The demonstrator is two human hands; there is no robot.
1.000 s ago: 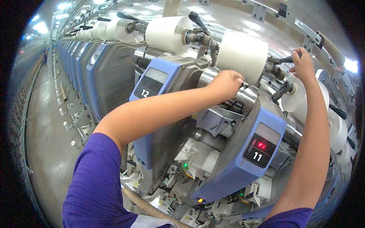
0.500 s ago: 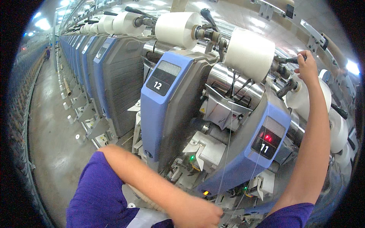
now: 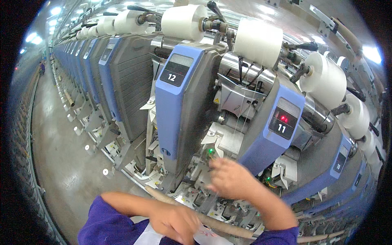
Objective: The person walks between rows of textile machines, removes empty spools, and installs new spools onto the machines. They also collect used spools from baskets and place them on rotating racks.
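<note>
My right hand (image 3: 232, 179) is in front of the winding unit with the red display, near a small green light. Its fingers are bunched together and blurred; whatever they pinch is too small to make out. Lower and to the left, close to my body, my left hand (image 3: 174, 220) has its fingers curled downward, their tips partly hidden. Above, a white yarn cone (image 3: 258, 43) rests on a shiny metal drum (image 3: 245, 73). Fine yarn strands run down from around the cone toward my right hand; where they end cannot be seen.
Blue and grey winding unit housings (image 3: 170, 102) stand in a row, with more yarn cones (image 3: 183, 22) along the top. A long tan tube (image 3: 224, 226) crosses below my hands. An aisle floor (image 3: 61, 163) runs along the left, with a distant person (image 3: 42, 68).
My right hand has left the lever beside the yarn cone and come down in front of the unit. My left hand has shifted left, nearer my body. The view has turned slightly.
</note>
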